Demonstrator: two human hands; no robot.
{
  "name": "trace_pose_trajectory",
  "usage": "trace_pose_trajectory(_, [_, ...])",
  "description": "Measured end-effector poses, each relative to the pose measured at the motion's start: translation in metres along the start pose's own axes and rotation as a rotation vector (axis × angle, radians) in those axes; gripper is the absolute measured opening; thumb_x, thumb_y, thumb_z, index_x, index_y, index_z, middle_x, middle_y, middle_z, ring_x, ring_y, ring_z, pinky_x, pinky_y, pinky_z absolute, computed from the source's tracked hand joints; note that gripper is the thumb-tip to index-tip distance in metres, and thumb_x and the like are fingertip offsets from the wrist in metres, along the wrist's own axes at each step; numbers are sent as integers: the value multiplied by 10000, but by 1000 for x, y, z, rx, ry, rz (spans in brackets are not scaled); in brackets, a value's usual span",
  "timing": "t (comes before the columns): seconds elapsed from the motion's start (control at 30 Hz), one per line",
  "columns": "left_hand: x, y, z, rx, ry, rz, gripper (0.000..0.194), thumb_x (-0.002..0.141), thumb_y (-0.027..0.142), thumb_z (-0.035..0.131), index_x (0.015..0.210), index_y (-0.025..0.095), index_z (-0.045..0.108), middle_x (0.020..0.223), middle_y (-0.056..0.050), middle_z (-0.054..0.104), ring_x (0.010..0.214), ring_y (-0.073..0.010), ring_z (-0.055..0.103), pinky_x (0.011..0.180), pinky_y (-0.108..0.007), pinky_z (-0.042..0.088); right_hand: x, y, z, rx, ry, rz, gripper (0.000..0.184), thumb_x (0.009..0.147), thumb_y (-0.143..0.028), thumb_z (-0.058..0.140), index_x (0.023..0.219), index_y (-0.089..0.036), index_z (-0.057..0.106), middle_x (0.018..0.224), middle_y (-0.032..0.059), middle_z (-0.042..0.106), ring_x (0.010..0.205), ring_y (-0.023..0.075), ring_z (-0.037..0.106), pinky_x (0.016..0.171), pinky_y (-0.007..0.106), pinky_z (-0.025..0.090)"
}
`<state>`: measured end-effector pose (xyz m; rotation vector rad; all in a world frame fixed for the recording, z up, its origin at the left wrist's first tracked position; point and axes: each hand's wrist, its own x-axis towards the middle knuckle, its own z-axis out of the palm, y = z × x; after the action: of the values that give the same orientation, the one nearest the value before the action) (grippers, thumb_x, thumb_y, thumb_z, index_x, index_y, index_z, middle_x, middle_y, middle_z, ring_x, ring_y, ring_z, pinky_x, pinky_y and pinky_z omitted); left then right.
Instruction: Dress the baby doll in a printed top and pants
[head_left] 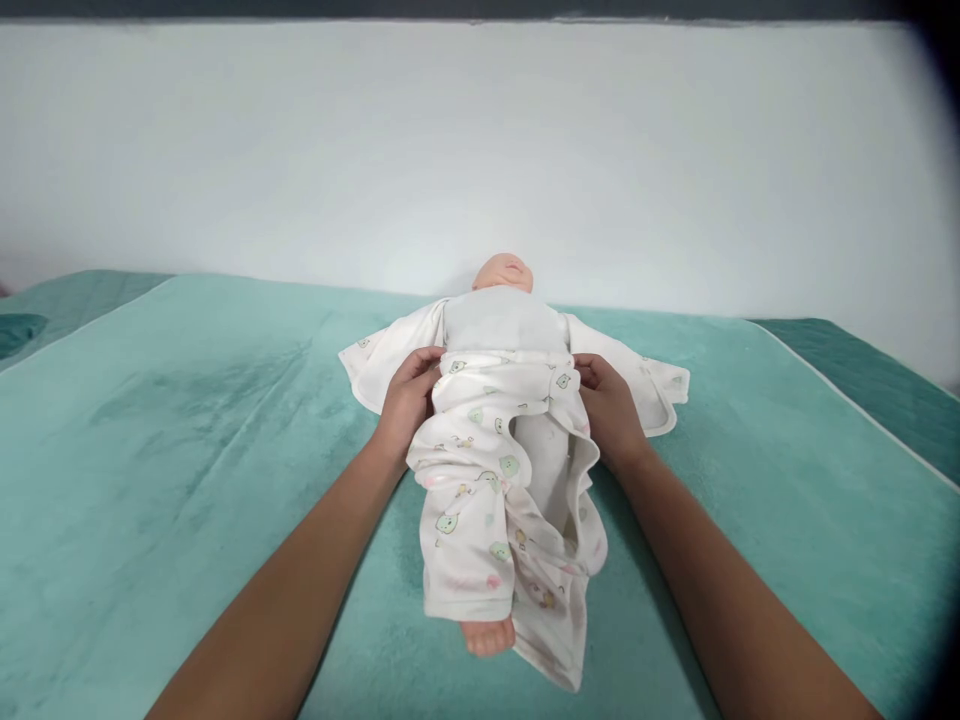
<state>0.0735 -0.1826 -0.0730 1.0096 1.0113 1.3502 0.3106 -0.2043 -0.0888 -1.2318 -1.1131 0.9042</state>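
A baby doll [502,318] lies on its back with its head away from me, dressed in white printed baby pants [480,440]. An open white baby jacket [397,355] spreads out on both sides under its pale torso. At the left side of the waistband, my left hand [412,395] has its fingers closed on the pants' edge. My right hand [609,405] grips the waistband on the opposite side, its fingertips partly hidden by cloth. One doll foot [487,637] sticks out of a pant leg; the other leg's cloth gapes and its foot is hidden.
A teal plush sheet [210,450] covers the surface under the doll. Behind the doll's head rises a white wall [480,140]. Darker green quilted fabric [862,370] shows beyond the sheet's edge at the right and also at the far left.
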Motion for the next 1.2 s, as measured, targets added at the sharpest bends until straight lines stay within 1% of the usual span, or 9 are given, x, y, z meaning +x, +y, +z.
trace_pose_trajectory(0.13, [-1,2,-3,177,-17,219,202,826,300,640,1012,233,683,1254,-41,618,1184,-213,566,978,-317,457,1,0,-1,34,39,-77,179,795,-352,694,923,-236,649,877,12,686,798,172,620,736,305,491])
trace_pose_trajectory(0.2, [-4,5,-3,328,-77,341,183,834,341,663,988,246,689,1416,-36,511,1345,-233,453,1083,-336,395,1,-1,-2,-3,-7,-109,180,827,-392,680,926,-242,665,901,12,671,860,178,611,790,314,485])
trace_pose_trajectory(0.27, [-7,8,-3,450,-174,369,187,827,358,687,988,262,691,1495,-24,438,1410,-250,383,1133,-366,354,2,-1,-5,-39,-88,-153,182,834,-400,687,930,-247,669,953,11,655,933,184,598,862,326,471])
trace_pose_trajectory(0.37, [-10,13,-4,534,-287,341,181,836,364,686,994,277,692,1532,-5,416,1438,-256,347,1165,-397,317,5,0,-9,-38,-201,-199,194,809,-374,725,948,-259,653,1062,10,620,997,184,579,898,328,466])
trace_pose_trajectory(0.5, [-6,20,-10,562,-351,332,154,837,365,682,950,261,689,1533,-11,423,1439,-264,345,1176,-417,296,9,5,-13,-24,-268,-256,252,774,-352,761,986,-287,641,1185,19,559,1131,200,536,917,323,479])
trace_pose_trajectory(0.67, [-2,29,-15,584,-409,259,174,861,405,638,881,243,698,1521,-23,440,1317,-283,479,1064,-418,405,7,0,-13,-76,-297,-264,180,788,-378,743,919,-279,669,1291,47,500,1292,235,451,957,342,477])
trace_pose_trajectory(0.87, [1,34,-19,571,-417,209,190,840,409,652,794,227,682,1506,-35,451,1256,-291,513,957,-370,456,3,-8,-14,-167,-349,-171,199,787,-394,733,825,-242,611,1369,60,437,1279,244,454,931,341,490])
trace_pose_trajectory(1.07, [1,34,-20,618,-443,266,154,797,364,704,757,228,643,1515,-29,428,1401,-291,386,1073,-367,380,2,-5,-8,-224,-307,-308,186,845,-365,670,797,-232,550,1377,57,466,1270,226,462,930,340,458])
trace_pose_trajectory(1.2, [3,31,-13,678,-390,357,145,873,348,600,786,233,582,1375,-53,576,1367,-266,436,1039,-361,385,3,-6,-2,-310,-238,-373,170,874,-337,618,787,-229,521,1314,44,547,1165,209,531,914,336,436])
